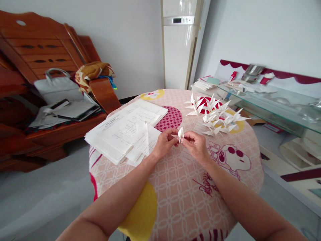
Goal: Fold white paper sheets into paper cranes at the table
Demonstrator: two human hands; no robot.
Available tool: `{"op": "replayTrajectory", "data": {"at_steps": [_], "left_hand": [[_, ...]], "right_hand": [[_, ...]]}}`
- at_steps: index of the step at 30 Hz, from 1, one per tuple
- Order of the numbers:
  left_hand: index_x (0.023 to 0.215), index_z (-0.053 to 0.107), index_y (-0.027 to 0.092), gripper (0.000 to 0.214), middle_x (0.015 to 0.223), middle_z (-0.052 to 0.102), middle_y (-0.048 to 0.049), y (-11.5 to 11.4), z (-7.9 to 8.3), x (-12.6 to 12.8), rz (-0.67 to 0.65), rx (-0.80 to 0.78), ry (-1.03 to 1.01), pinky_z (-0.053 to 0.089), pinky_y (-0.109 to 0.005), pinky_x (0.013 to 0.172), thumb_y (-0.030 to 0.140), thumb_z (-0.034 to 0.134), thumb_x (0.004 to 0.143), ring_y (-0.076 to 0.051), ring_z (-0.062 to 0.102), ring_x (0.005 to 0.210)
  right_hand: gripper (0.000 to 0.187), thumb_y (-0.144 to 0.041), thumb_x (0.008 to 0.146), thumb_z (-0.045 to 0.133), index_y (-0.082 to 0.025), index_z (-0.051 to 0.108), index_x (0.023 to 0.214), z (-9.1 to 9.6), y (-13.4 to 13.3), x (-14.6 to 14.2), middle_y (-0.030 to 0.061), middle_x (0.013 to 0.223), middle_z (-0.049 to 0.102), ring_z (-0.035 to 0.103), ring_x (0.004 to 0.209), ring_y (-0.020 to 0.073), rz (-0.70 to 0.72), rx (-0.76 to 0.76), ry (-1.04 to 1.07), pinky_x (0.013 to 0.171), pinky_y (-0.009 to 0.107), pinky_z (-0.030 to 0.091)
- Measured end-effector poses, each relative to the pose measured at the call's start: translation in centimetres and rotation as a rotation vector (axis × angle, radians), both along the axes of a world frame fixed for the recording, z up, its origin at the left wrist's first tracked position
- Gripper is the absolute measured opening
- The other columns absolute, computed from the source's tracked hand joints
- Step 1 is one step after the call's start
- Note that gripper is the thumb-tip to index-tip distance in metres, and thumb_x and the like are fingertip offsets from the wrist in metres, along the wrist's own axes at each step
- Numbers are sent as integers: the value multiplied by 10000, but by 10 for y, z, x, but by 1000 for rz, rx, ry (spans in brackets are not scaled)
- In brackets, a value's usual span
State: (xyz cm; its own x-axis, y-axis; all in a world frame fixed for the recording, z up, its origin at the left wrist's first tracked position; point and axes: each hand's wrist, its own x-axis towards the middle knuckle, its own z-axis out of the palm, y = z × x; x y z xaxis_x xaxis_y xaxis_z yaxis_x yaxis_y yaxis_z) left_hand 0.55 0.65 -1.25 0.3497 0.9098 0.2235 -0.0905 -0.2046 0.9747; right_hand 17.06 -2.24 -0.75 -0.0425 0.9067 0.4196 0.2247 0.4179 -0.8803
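Observation:
Between both hands, over the middle of the round table, is a small folded white paper crane (180, 134). My left hand (166, 140) pinches it from the left side with thumb and fingers. From the right, my right hand (195, 142) grips it in the same way. Its lower part is partly hidden by the fingertips. Beyond my right hand stands a cluster of several finished white paper cranes (213, 113). Left of my left hand lies a thick stack of printed paper sheets (125, 124), with smaller cut sheets (147, 139) at its near corner.
A pink patterned cloth (175, 194) covers the table. At the left, a wooden bench (42, 40) holds a grey bag (56, 87) and papers. Close on the right is a glass shelf (276, 107) with a red-and-white cup (267, 78). A tall air conditioner (178, 50) stands behind.

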Motion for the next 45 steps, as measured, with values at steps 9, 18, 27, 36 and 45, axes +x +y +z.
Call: {"op": "replayTrajectory", "data": {"at_steps": [9, 18, 27, 36, 45], "left_hand": [[908, 706, 151, 141, 855, 702, -35, -4, 6, -1, 111, 148, 118, 512, -252, 717, 212, 668, 787, -142, 649, 779], [970, 648, 154, 239, 862, 686, -29, -8, 7, 3, 234, 83, 98, 497, -214, 586, 181, 705, 740, -109, 630, 660], [840, 637, 141, 283, 702, 670, -27, -9, 8, 5, 168, 0, 26, 554, -255, 640, 417, 698, 825, -137, 663, 645], [841, 634, 140, 330, 725, 678, -26, -6, 6, 4, 115, 12, -28, 541, -242, 642, 435, 766, 773, -129, 653, 657], [836, 632, 136, 357, 720, 665, -21, -4, 4, 4, 94, -27, -63, 556, -259, 653, 452, 778, 757, -126, 642, 651]], "right_hand": [[88, -264, 778, 654, -177, 671, 785, -2, 2, 2, -4, 657, 652, 587, 578, 139, -28, -16, -38, 542, 237, 456], [47, -227, 742, 639, -186, 640, 719, -4, 4, -1, -21, 613, 614, 551, 533, 128, -64, -48, 2, 515, 239, 434], [87, -241, 772, 652, -183, 654, 707, -1, 4, -1, -1, 619, 629, 572, 580, 140, -117, 69, -69, 554, 247, 446], [137, -293, 811, 656, -184, 657, 727, 2, 1, -1, 8, 634, 644, 591, 589, 146, -109, 51, -91, 556, 248, 458], [142, -301, 805, 664, -181, 660, 729, 1, 1, 1, 3, 630, 638, 578, 576, 142, -102, 43, -78, 545, 248, 450]]}}
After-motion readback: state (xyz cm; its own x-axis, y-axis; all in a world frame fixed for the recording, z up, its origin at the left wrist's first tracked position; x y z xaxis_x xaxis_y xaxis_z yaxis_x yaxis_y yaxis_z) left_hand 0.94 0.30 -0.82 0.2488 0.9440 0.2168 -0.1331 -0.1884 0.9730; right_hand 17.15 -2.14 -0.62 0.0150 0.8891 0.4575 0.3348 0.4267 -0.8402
